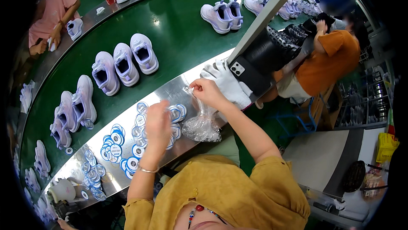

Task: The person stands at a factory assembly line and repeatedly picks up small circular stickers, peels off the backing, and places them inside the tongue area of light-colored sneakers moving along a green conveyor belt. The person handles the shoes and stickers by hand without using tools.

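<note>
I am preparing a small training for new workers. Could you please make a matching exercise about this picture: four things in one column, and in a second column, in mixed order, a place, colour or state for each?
Things:
1. Clear plastic bag
2. Round tags
3. Pale glove
4. Belt

Descriptions:
A. Blue-rimmed, in clusters on the metal ledge
B. Green, with pale shoes standing on it
C. Pinched near its top by the right hand
D. Lying beside the phone

Pairs: 1-C; 2-A; 3-D; 4-B
</note>
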`<state>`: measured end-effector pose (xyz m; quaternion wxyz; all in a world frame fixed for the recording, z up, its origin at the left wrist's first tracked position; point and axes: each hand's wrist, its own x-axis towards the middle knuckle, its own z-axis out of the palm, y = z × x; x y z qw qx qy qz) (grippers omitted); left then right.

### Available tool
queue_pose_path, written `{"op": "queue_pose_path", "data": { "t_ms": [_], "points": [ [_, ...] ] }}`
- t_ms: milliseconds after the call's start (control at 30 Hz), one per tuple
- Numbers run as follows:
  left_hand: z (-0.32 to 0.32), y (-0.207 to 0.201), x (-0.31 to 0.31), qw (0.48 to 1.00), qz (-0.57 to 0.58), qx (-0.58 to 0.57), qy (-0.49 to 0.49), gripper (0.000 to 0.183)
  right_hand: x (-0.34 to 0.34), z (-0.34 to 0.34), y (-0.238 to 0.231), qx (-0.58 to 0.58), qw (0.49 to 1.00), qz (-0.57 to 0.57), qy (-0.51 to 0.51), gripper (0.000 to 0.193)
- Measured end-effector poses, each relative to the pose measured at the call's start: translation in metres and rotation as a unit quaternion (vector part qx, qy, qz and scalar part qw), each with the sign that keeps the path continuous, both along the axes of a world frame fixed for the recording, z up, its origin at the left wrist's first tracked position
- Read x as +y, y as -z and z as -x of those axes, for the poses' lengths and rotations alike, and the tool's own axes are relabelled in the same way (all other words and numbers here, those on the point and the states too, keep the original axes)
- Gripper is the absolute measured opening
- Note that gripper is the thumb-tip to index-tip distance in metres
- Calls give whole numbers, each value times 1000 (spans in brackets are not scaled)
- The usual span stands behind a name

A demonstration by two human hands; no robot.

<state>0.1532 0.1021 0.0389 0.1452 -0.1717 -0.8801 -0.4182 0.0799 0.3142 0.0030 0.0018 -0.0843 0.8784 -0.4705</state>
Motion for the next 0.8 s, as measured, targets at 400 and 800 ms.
{"op": "queue_pose_path", "data": {
  "t_ms": [400, 800],
  "points": [
    [-2, 34, 104, 973, 206, -21, 99, 56, 13, -4, 7, 220, 966, 66, 121, 6],
    [-11, 57, 95, 973, 213, -12, 88, 47, 18, 12, 15, -35, 884, 437, 163, 8]
  ]
}}
